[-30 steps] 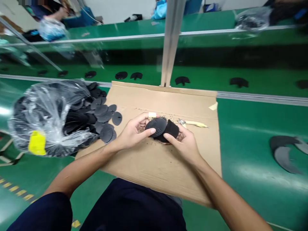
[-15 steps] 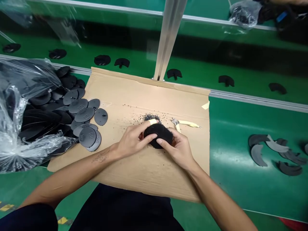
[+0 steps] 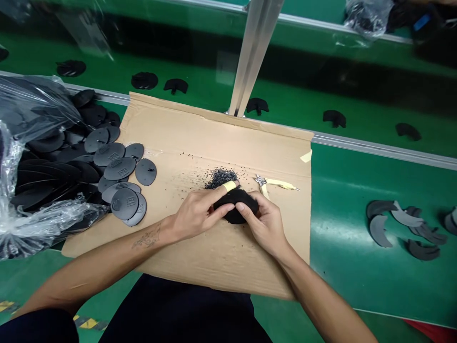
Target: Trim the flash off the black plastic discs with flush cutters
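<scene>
Both hands grip a small stack of black rubber discs (image 3: 235, 206) low over a cardboard sheet (image 3: 200, 128). My left hand (image 3: 200, 214) pinches its left side, with a yellowish tape wrap on one fingertip. My right hand (image 3: 264, 221) curls round its right side, thumb on top. Just behind the discs lies a small heap of black crumbs (image 3: 217, 177). A pair of snips with pale handles (image 3: 274, 183) rests on the cardboard to the right of the heap.
A clear plastic bag (image 3: 24, 190) spills several black discs (image 3: 117, 166) onto the cardboard's left side. Curved black offcuts (image 3: 403, 224) lie on the green table at right. More black pieces (image 3: 257, 105) sit on the green belt behind a metal post (image 3: 252, 52).
The hands and the discs have dropped closer to the cardboard, and the discs are now more covered by the fingers. The view has tilted down and shifted, so the bag sits further left.
</scene>
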`<state>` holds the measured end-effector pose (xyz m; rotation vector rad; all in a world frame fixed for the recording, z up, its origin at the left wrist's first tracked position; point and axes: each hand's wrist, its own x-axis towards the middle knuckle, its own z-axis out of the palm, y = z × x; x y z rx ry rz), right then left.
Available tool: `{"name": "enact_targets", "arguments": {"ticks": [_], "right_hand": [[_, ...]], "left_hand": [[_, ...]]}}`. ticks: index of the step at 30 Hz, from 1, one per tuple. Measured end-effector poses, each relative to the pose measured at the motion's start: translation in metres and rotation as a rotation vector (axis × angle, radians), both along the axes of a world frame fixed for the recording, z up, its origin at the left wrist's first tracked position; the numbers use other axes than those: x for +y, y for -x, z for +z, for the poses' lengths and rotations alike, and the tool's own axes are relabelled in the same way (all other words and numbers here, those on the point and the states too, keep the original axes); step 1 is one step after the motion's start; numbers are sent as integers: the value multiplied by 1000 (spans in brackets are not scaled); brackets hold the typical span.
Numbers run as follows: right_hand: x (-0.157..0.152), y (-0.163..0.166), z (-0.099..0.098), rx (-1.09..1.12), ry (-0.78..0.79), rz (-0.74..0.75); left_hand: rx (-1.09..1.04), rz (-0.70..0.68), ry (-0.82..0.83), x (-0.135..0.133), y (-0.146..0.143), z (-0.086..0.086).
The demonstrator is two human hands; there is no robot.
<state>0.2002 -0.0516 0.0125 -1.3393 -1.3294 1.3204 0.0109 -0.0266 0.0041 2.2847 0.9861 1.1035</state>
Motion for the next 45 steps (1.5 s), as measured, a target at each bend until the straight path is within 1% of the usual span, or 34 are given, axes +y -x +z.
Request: {"name": "enact_targets", "arguments": {"ticks": [8, 14, 20, 26, 32, 37, 45], "right_hand": [[-2, -1, 1, -22, -52, 22], [-4, -2, 1, -90, -52, 20], [-4, -1, 0, -77, -69, 17], [-4, -3, 1, -122, -72, 43], [-4, -2, 0, -110, -64, 45], [-4, -1, 0, -79, -51, 53], [-3, 0, 1, -63, -46, 47]], "left_hand": [[-36, 3, 35, -2, -1, -1], [-31, 9, 16, -2, -3, 1], [-50, 0, -9, -3, -4, -1], [-27, 15, 23, -5, -2, -4], [2, 27, 35, -5, -1, -5], [3, 33, 2, -5, -3, -4], [59, 86, -55, -5, -4, -3]]}}
